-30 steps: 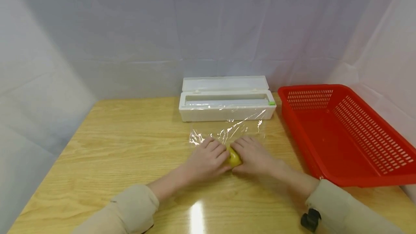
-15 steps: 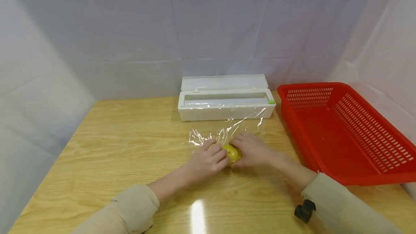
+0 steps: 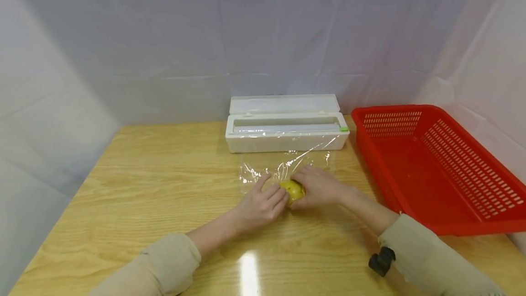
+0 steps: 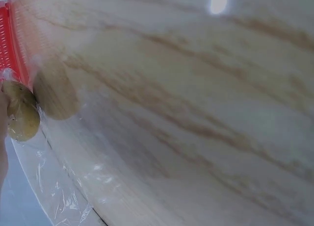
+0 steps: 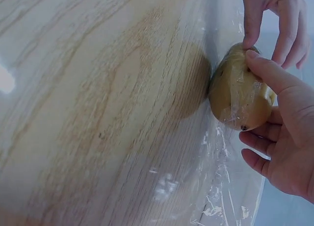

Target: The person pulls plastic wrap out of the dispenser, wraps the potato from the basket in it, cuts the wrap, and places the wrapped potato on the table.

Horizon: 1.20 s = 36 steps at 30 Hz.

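Observation:
A yellow pear (image 3: 295, 191) lies on the table, partly wrapped in clear plastic wrap (image 3: 296, 164). Wrinkled film crosses the pear (image 5: 238, 88) in the right wrist view, with a dark spot at its lower end. My right hand (image 3: 321, 189) holds its right side, thumb over the top and fingers curled at the end. From the left, my left hand (image 3: 263, 203) grips the narrower end between thumb and fingers. The wrap runs back to a white dispenser box (image 3: 287, 144), whose lid (image 3: 283, 103) is up over a roll (image 3: 283, 129).
A red plastic basket (image 3: 411, 204) with slotted sides stands at the right of the wooden table (image 3: 164, 177). A green slider (image 3: 344, 129) sits on the box's right end. White cloth (image 3: 263, 31) hangs behind the table.
The pear has turned slightly between the hands, showing more of its top. My right hand has shifted a little away from me; the left index finger has lifted. Box and basket stay put.

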Motion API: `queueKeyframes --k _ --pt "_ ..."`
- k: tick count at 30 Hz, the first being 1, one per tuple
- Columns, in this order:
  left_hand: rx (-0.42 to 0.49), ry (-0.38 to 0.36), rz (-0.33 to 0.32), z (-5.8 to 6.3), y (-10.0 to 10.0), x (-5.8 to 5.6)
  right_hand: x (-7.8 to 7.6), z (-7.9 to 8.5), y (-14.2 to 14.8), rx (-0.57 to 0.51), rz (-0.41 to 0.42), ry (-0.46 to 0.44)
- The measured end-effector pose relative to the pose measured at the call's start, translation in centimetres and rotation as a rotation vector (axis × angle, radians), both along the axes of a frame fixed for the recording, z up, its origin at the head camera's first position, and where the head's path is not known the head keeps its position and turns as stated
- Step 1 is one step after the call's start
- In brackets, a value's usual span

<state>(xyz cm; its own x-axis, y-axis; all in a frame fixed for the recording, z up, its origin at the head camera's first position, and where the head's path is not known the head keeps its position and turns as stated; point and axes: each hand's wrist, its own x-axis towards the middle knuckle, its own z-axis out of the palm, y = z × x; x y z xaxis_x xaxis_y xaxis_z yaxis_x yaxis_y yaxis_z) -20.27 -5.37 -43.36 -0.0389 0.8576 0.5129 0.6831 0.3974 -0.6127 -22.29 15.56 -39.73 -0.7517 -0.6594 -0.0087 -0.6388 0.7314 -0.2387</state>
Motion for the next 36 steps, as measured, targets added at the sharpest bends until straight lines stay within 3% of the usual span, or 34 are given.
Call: queueKeyframes --k 10,17,22,27,36 --pt "0.008 -0.089 0.017 0.0 0.1 0.2 0.1 0.1 -0.2 0.035 0.021 0.037" --pt "0.016 -0.155 0.009 0.2 0.0 0.1 0.7 0.1 -0.4 0.072 -0.013 0.069" --pt "0.017 -0.216 0.013 0.4 0.0 0.0 0.8 -0.1 -0.4 0.061 -0.016 0.104" --pt "0.019 -0.282 0.034 0.8 0.2 0.1 0.5 -0.2 -0.3 0.016 -0.01 0.079" --pt "0.057 -0.329 0.047 1.0 0.7 -0.4 0.1 -0.2 0.2 0.01 0.034 0.137"
